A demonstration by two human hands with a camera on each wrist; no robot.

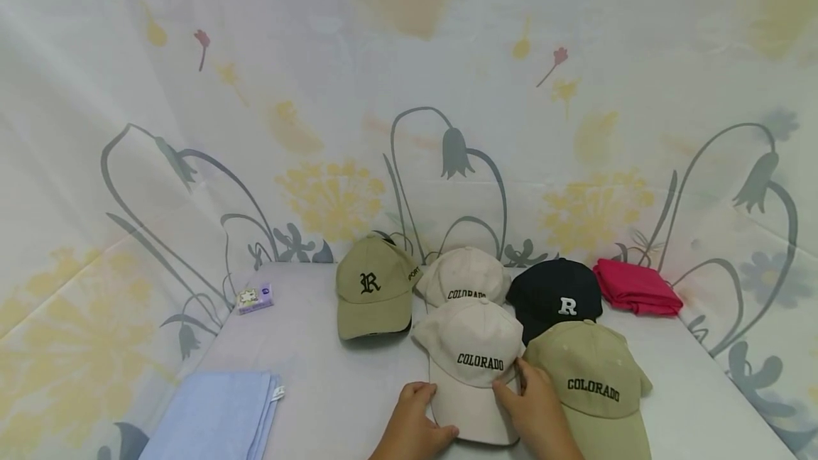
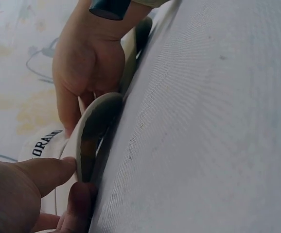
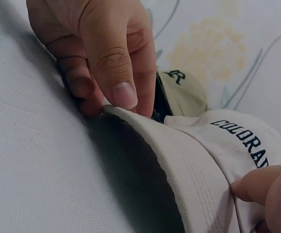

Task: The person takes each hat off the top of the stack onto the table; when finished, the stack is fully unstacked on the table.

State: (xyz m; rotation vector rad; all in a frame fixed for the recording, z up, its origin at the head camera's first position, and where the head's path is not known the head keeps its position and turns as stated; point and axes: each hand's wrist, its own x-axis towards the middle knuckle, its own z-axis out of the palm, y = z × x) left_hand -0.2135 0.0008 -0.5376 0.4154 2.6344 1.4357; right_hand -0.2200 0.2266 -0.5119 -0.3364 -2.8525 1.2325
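Note:
A cream baseball cap marked COLORADO sits at the front middle of the table, brim towards me. My left hand pinches the left edge of its brim, thumb on top and fingers below, as the right wrist view shows. On the other side my right hand grips the cap where brim and crown meet, its thumb on the seam. The brim arches over the tabletop, its underside in shadow. Close by my right hand lies a khaki COLORADO cap.
Behind stand another cream COLORADO cap, a black R cap and an olive R cap. A folded red cloth lies back right, a small purple pack back left, a folded blue towel front left.

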